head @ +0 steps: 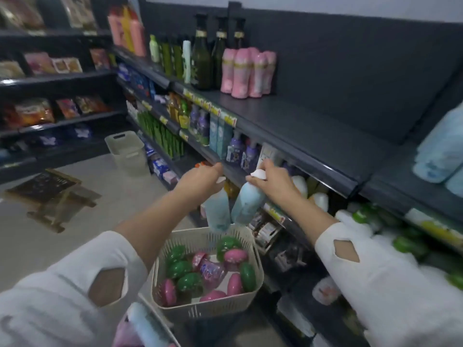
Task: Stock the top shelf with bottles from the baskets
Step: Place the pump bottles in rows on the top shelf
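Both hands are gripping bottles, centre of frame.
- left hand (200,180) is clasping the left blue bottle (217,211) at the neck, fingers curled round it. The bottle is hanging cap-up, a bit tilted.
- right hand (270,182) is doing the same with the right blue bottle (246,201), with the white cap poking out above the fingers. Its body is leaning down and left.
- The bottles' lower ends are sitting just beside each other; can't tell if they're touching.
- Both are hanging just above the far rim of the cream basket (259,269), lower centre.
- That basket is holding green bottles (179,269) and pink bottles (235,256), lying jumbled.
- top shelf (300,121) is running from upper centre down to the right edge. shelf pink bottles (248,71) are standing in a cluster at upper centre, with dark green bottles (201,58) just left of them. The stretch of shelf right of the pink cluster is showing bare board.
- second basket (127,151) is standing on the floor, left of centre, well apart from the hands.
- Lower shelves are showing mixed stock, too blurred to read.
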The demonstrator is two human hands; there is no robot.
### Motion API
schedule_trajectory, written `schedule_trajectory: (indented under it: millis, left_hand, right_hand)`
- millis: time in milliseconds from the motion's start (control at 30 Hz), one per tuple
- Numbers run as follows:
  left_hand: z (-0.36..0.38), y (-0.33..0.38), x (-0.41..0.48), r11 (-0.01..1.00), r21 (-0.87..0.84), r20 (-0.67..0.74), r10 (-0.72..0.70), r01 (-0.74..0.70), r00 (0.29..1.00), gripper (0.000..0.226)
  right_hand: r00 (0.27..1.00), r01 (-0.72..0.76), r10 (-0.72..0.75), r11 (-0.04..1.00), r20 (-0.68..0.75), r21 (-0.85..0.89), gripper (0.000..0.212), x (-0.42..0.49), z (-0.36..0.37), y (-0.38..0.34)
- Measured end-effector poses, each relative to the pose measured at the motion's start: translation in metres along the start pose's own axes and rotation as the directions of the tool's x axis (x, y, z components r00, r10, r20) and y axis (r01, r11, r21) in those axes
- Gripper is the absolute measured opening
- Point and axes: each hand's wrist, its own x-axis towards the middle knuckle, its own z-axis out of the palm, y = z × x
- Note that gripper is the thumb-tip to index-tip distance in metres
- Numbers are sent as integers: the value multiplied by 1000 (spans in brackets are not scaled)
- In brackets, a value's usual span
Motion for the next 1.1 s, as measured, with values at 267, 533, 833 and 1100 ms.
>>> schedule_trajectory:
  millis: [267, 533, 833, 1100]
  left_hand:
    - [-84, 110, 14, 949, -32, -119, 309, -315, 943, 30]
    - [-137, 238, 41, 867, -171, -197, 436, -468, 878, 19]
    - [-141, 341, 66, 826, -177, -217, 498, -535, 840, 23]
    - [-130, 373, 105, 806, -99, -220, 554, -583, 803, 22]
  right_hand:
    - [952, -150, 119, 985, -282, -90, 40, -63, -135, 5]
    - [810, -327, 227, 940, -541, -96, 37, -117, -257, 49]
    - [752, -448, 331, 891, -570, -75, 37, -133, -319, 120]
    - [768, -432, 369, 902, -524, 2, 29, -114, -328, 157]
